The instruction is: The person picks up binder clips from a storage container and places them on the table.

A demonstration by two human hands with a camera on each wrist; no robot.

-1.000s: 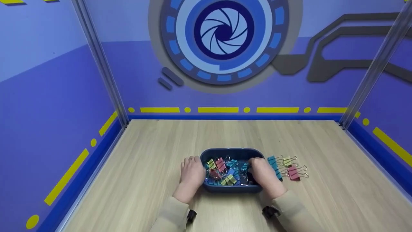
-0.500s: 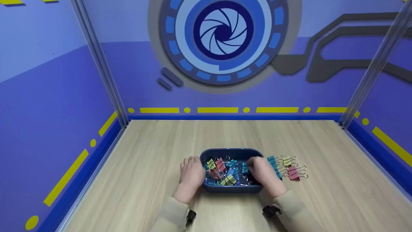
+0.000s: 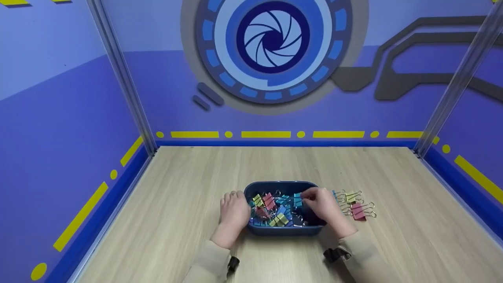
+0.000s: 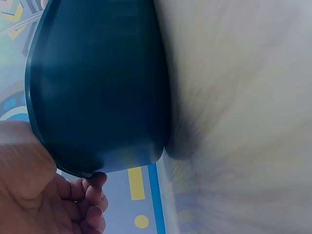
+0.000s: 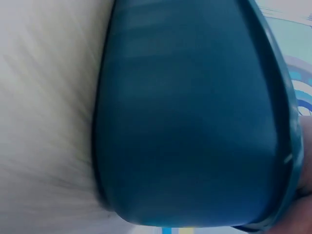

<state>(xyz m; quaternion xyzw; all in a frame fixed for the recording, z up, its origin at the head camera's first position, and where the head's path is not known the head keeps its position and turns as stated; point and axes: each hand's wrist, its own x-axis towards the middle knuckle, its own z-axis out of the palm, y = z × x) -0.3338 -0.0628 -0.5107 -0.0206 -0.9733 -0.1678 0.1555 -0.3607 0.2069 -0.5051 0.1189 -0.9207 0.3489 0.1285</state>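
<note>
A dark blue plastic box (image 3: 285, 231) stands on the table, holding a jumble of yellow, pink, blue and teal binder clips. At its left end my left hand (image 3: 235, 210) holds the rim; the left wrist view shows fingertips (image 4: 96, 195) curled beside the box wall (image 4: 102, 87). Over the right end, thumb and index finger of my right hand (image 3: 324, 206) pinch a teal binder clip (image 3: 298, 199) inside the box. In the right wrist view the box wall (image 5: 190, 122) hides most of that hand.
Right of the box, a yellow binder clip (image 3: 352, 196) and a pink binder clip (image 3: 358, 211) lie on the table (image 3: 188, 177), with teal ones partly hidden behind my right hand. Blue panels (image 3: 271, 139) enclose the back and sides.
My right hand has risen slightly and shifted right, with the pinched teal clip now a little farther back in the box. The left hand and box stay in place.
</note>
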